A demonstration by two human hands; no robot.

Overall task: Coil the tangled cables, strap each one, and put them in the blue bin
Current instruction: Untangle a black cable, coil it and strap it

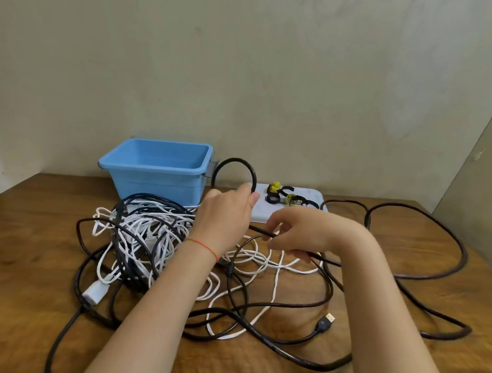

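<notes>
Your left hand (225, 214) grips a raised loop of the thick black rubber cable (425, 274); your right hand (296, 233) pinches the same cable beside the blue plastic bin (155, 171).

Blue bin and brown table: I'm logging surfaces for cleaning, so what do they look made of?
The blue rectangular bin looks like moulded plastic: uniform colour, soft sheen, rolled rim. The brown table looks like varnished wood or wood-look laminate: grain streaks, slight gloss.
</notes>
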